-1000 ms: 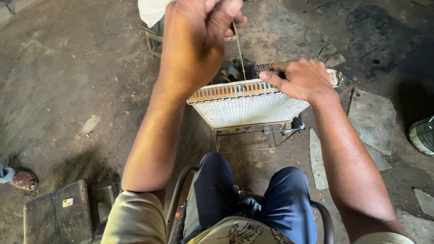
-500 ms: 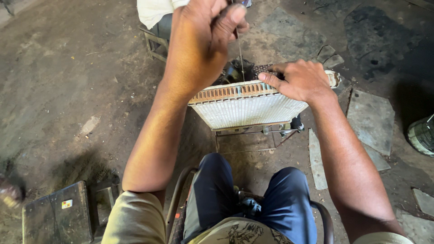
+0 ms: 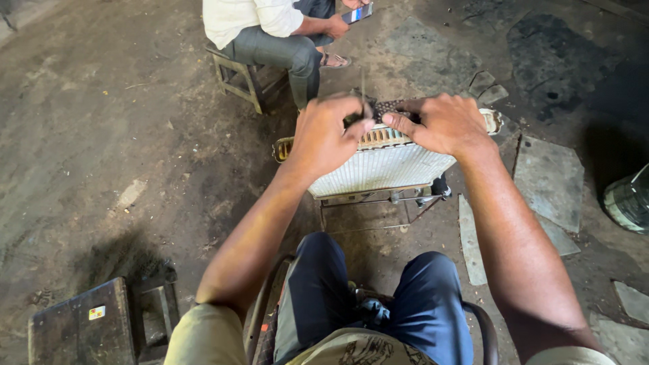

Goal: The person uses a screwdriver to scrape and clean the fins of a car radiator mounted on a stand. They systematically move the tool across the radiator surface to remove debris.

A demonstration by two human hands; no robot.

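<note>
A white finned radiator core [image 3: 378,169] rests on a small metal stand [image 3: 378,203] in front of my knees. My left hand [image 3: 328,135] is over its top edge, fingers pinched on a thin metal rod [image 3: 363,91] that points upward. My right hand [image 3: 443,125] lies flat on the radiator's top edge just right of the left hand, its index finger pointing toward the rod. The top tube openings are partly hidden under both hands.
Another person sits on a metal stool [image 3: 236,78] just beyond the radiator, holding a phone [image 3: 358,12]. A dark metal box [image 3: 81,324] stands at lower left. Flat stone slabs [image 3: 547,179] lie on the dirt floor at right, and a round container [image 3: 629,199] sits at the right edge.
My left hand has come down from high above the radiator to its top edge, bringing the thin rod with it. The right hand stays on the radiator.
</note>
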